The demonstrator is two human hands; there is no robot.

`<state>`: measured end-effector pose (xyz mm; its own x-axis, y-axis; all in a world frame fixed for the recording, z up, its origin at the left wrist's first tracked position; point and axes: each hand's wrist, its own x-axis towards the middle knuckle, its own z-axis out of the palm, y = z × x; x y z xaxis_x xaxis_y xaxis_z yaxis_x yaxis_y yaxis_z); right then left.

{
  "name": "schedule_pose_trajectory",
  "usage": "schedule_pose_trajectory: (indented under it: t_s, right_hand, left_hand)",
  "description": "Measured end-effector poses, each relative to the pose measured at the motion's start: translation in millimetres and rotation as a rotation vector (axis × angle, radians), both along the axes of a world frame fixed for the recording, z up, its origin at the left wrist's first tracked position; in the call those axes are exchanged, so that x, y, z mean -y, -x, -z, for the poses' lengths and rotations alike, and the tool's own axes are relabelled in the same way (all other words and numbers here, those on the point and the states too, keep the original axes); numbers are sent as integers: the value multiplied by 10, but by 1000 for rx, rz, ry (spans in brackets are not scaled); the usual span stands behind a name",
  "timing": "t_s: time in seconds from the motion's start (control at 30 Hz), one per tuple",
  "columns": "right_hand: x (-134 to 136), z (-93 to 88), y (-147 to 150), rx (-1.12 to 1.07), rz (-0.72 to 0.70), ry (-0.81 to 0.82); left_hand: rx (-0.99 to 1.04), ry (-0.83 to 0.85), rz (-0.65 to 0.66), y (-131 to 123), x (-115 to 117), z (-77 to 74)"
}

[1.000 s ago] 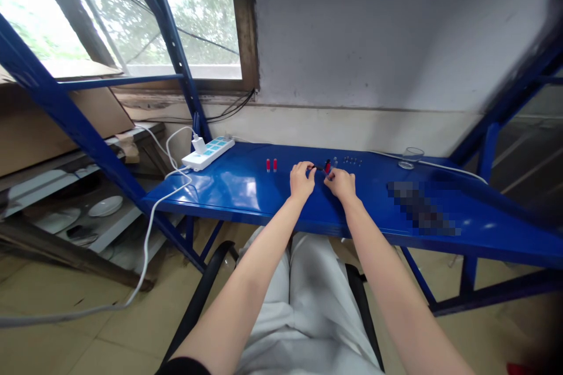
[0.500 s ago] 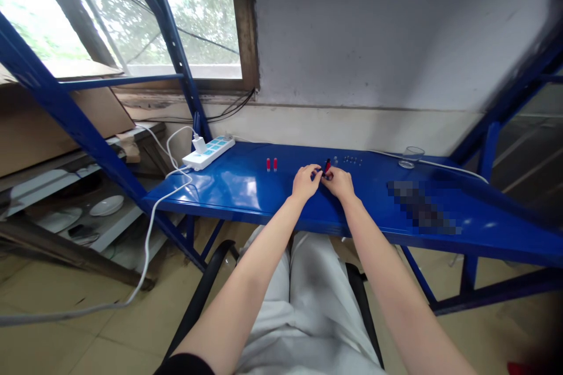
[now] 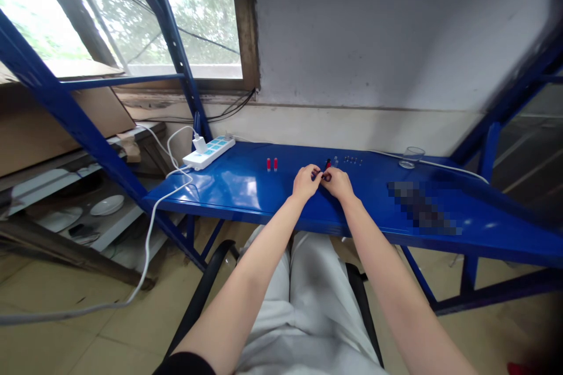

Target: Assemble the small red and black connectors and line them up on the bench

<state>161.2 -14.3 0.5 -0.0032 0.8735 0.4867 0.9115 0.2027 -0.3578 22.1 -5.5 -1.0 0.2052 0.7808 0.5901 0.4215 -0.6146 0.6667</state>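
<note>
My left hand (image 3: 304,181) and my right hand (image 3: 338,183) meet above the blue tabletop, fingertips almost touching. Both have their fingers closed in a pinch around a small dark piece (image 3: 321,176), mostly covered by the fingers; its kind cannot be made out. Just behind my right hand a small red and black object (image 3: 328,163) shows, partly hidden. Beside it is a little clear piece (image 3: 336,160), and further right several tiny pale bits (image 3: 353,160) lie in rows. To the left of my hands two small red cylinders with pale ends (image 3: 272,164) stand side by side.
A white power strip (image 3: 209,153) with a plugged-in charger sits at the left end of the blue table (image 3: 229,187). A clear glass dish (image 3: 411,157) stands back right by a white cable (image 3: 457,170). A blurred-out dark item (image 3: 422,208) lies front right.
My fingers have shifted slightly around the small dark piece, with the right fingertips curling closer. The objects on the table stay where they were.
</note>
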Motion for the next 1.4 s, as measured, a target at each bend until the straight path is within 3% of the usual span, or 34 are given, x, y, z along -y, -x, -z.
schedule_pose_trajectory:
  t_s: [0.2, 0.33, 0.47, 0.6, 0.73, 1.0, 1.2, 1.4]
  right_hand:
    - [-25, 22, -7, -69, -37, -17]
    - [-26, 24, 4, -131, -62, -34]
    - [-3, -1, 80, -229, -98, 15]
    - [-27, -54, 288, -265, -148, 104]
    - [-173, -98, 601, -239, -149, 200]
    - [-553, -105, 1128, -212, 2, 306]
    - [-644, -92, 1190, -232, 47, 387]
    - [-677, -78, 1186, -206, 46, 410]
  left_hand:
    - [10, -1, -9, -28, 27, -23]
    - [153, -64, -49, 57, 28, -88]
    - [351, -123, -192, 461, -13, -186]
    - [352, -168, -308, 988, -80, -224]
    - [454, -75, -410, 1255, -131, -189]
    - [653, 41, -396, 1248, -130, -135]
    - [778, 99, -406, 1265, -139, -137]
    - [718, 75, -415, 1271, -113, -147]
